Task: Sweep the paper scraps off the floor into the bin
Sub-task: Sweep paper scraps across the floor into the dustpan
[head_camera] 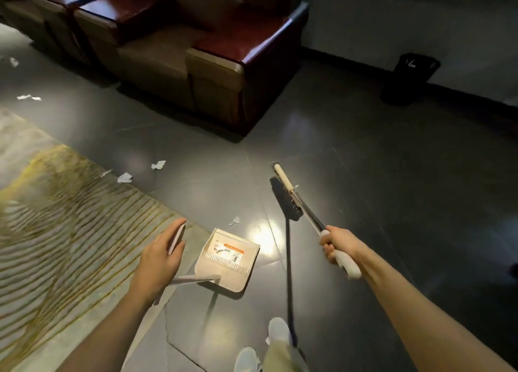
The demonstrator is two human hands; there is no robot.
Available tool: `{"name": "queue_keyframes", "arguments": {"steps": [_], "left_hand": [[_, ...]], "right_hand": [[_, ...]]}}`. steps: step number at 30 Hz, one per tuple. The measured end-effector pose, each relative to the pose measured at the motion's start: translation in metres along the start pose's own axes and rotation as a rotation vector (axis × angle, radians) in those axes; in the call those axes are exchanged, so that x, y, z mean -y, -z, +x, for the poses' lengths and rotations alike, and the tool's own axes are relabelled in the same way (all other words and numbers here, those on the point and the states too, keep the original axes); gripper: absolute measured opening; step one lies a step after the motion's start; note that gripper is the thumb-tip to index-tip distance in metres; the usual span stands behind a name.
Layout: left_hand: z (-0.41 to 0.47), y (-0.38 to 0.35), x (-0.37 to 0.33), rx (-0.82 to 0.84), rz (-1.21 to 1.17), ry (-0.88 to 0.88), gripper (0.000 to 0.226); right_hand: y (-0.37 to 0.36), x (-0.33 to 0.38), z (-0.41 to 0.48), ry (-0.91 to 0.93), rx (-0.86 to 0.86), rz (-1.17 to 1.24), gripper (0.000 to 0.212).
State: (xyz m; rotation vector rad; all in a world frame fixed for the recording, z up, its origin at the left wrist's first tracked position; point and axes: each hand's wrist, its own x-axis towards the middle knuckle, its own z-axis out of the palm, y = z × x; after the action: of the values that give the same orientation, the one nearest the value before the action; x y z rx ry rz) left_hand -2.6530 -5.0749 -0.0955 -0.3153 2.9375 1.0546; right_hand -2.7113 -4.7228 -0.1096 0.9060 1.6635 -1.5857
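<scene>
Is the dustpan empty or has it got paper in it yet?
Empty: the dustpan shows only its printed label; nothing else lies in it.

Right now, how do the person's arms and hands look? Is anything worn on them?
Nothing is worn on them. The left hand and right hand have no gloves, and no ring, watch or bracelet shows. The left forearm and right forearm are sleeveless as far as the picture's edge, with no markings visible.

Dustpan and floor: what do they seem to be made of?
The dustpan looks like beige moulded plastic with a matte finish: one smooth piece with comb teeth formed into it. The floor appears to be dark polished tile or stone: it mirrors bright light as glare, and thin joint lines cross it.
</scene>
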Motion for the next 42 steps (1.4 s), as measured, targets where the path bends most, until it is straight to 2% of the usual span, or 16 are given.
{"name": "queue_keyframes", "arguments": {"steps": [5,7,9,13,16,20,27,31,34,38,42], "left_hand": [[0.021,-0.005,0.006,-0.038,0.049,0.040,0.046],[0.030,-0.005,0.011,-0.053,0.072,0.047,0.047],[0.038,-0.007,0.015,-0.069,0.107,0.028,0.046],[0.053,-0.010,0.019,-0.065,0.159,-0.002,0.049],[0.063,-0.010,0.017,-0.046,0.188,-0.049,0.052],[0.071,-0.013,0.009,-0.043,0.179,-0.078,0.050],[0.047,-0.014,0.010,0.006,0.121,-0.042,0.050],[0.007,-0.003,0.017,0.000,0.040,-0.005,0.048],[-0.045,0.008,0.023,0.024,0.028,-0.084,0.045],[-0.109,0.014,0.028,0.075,-0.021,-0.142,0.045],[-0.163,0.022,0.028,0.118,-0.021,-0.162,0.046]], "right_hand": [[0.020,0.050,0.072,0.034,-0.078,-0.136,0.055],[0.024,0.066,0.096,0.034,-0.085,-0.206,0.051],[0.022,0.077,0.118,0.014,-0.067,-0.258,0.046],[0.001,0.085,0.148,-0.065,0.049,-0.277,0.050],[-0.024,0.072,0.142,-0.095,0.143,-0.359,0.049],[-0.053,0.039,0.120,-0.153,0.209,-0.439,0.068],[-0.057,-0.030,0.034,-0.296,0.351,-0.616,0.064],[-0.042,-0.058,-0.022,-0.293,0.352,-0.470,0.059],[-0.028,-0.079,-0.073,-0.317,0.387,-0.191,0.048],[-0.011,-0.119,-0.141,-0.270,0.423,-0.014,0.043],[0.009,-0.161,-0.194,-0.222,0.449,0.249,0.074]]}}
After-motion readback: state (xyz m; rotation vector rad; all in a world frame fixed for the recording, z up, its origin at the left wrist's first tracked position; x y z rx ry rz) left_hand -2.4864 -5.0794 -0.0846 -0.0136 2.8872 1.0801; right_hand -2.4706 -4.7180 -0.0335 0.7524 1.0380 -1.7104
